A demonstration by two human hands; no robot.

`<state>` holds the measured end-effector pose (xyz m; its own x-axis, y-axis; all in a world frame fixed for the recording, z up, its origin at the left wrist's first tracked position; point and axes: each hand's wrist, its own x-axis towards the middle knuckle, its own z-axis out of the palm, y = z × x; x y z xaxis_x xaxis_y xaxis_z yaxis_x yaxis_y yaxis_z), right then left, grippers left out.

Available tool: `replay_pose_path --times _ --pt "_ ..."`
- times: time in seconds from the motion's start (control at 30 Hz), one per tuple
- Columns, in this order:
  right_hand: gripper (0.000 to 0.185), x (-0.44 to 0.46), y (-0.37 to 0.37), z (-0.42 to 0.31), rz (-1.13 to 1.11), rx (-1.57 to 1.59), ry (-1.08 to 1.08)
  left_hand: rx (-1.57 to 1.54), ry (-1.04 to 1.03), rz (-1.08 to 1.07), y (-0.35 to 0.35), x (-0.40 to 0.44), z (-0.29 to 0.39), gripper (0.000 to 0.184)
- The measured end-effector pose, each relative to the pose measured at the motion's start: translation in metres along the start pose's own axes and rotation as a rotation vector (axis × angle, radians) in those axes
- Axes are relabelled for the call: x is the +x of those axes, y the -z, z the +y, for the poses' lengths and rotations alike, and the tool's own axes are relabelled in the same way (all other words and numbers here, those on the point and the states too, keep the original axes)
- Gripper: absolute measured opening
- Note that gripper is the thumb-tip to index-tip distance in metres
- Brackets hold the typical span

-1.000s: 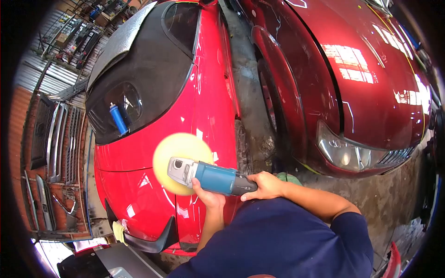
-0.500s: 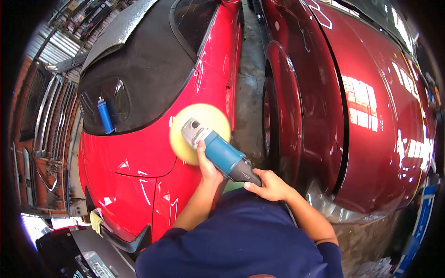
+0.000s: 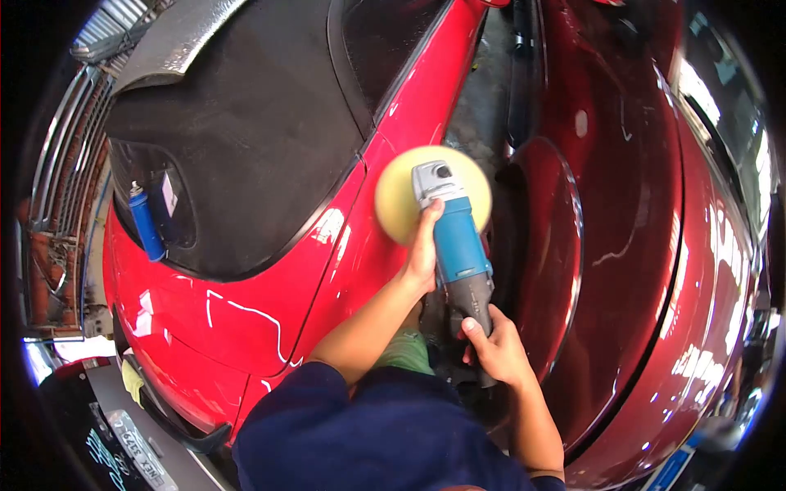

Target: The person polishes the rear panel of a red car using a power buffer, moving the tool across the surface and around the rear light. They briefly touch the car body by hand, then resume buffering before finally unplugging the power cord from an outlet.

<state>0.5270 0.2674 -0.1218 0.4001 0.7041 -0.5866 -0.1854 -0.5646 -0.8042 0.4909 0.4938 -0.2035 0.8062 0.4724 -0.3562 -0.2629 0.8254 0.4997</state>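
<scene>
My left hand (image 3: 422,255) is wrapped round the front of a blue and grey polisher (image 3: 459,241), just behind its metal head. The black rear handle is in the closed fingers of my right hand (image 3: 498,344). At the front of the tool, a round yellow foam pad (image 3: 395,196) lies against the rear side panel of the bright red car (image 3: 327,270); its underside is hidden. On the dark soft top (image 3: 237,131), by the rear window, rests a blue bottle (image 3: 146,225).
A dark red car (image 3: 622,245) stands close on my right, with a narrow floor gap (image 3: 485,90) between the cars. A yellow cloth (image 3: 132,383) hangs at the red car's rear bumper. Chrome grilles (image 3: 65,155) lean at the far left.
Both hands and the polisher have shifted right along the red car's side, and the tool now points more straight ahead. The view has turned, moving the cars in frame.
</scene>
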Motion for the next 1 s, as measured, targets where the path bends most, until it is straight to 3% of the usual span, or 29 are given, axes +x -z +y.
replay_pose_path --times 0.07,0.3,1.0 --pt "0.057 0.041 -0.008 -0.021 0.022 0.043 -0.025 0.028 -0.053 0.052 0.026 0.041 0.011 0.066" --pt "0.056 0.137 -0.037 -0.05 0.024 -0.092 -0.093 -0.121 -0.012 0.073 0.088 0.111 0.05 0.064" --pt "0.058 0.18 -0.06 -0.067 0.028 -0.038 -0.089 -0.072 -0.075 0.17 0.114 0.137 0.073 0.06"
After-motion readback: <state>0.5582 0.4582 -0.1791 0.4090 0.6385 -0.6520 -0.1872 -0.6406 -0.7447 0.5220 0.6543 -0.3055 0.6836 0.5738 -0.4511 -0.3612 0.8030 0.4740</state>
